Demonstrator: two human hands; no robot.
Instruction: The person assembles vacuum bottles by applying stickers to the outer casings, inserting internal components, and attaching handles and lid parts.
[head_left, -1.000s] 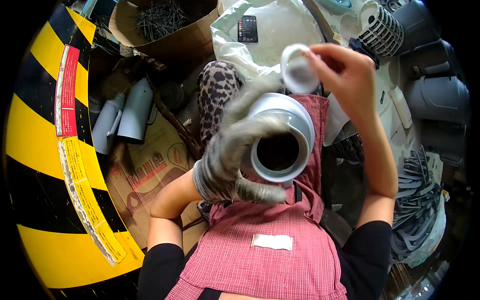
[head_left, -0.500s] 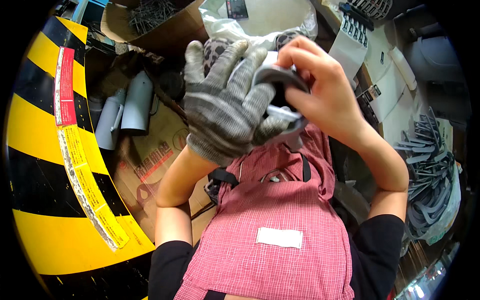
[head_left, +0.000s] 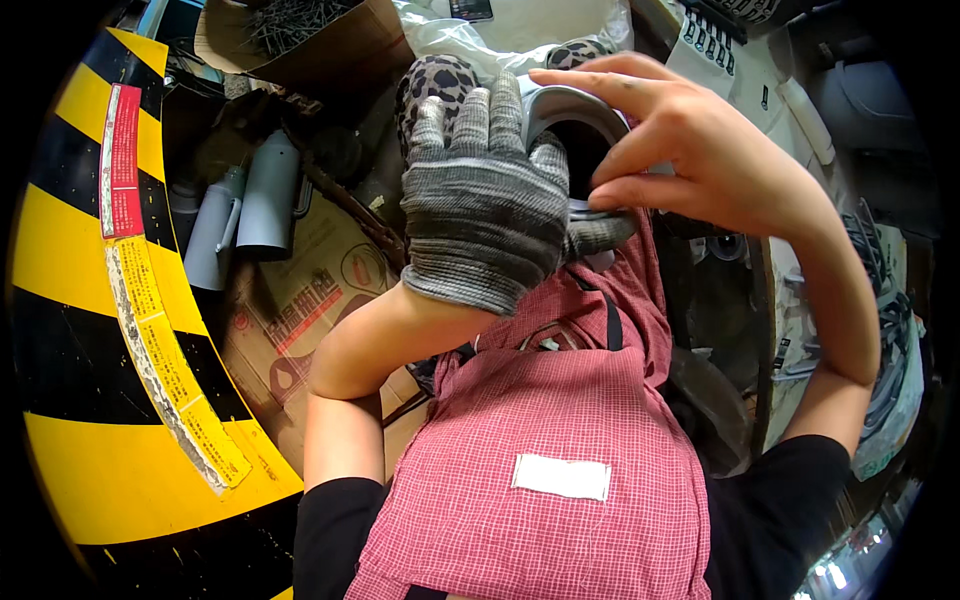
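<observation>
A grey hollow plastic cylinder (head_left: 577, 98) is held over my lap, its round, dark mouth facing up toward me. My left hand (head_left: 485, 215), in a grey striped knit glove, lies around its left side, fingers pointing away and thumb along the near edge. Bare, my right hand (head_left: 680, 135) grips the right side of the rim. Its index finger stretches over the far edge, while the thumb and another finger come close together at the mouth. The cylinder's lower part is hidden by my hands and the apron (head_left: 540, 420).
Two grey cylinders with handles (head_left: 268, 195) stand at left on cardboard (head_left: 300, 310). A striped yellow-black surface (head_left: 75, 370) curves along the left. Beyond are a box of dark thin pieces (head_left: 300, 25) and a plastic-lined container (head_left: 550, 25). Grey curved parts lie bagged (head_left: 900, 380) at right.
My right hand has swung its wrist outward, and its index finger now stretches along the far rim. My left hand has turned more upright and shifted slightly right. The cylinder's mouth shows more openly.
</observation>
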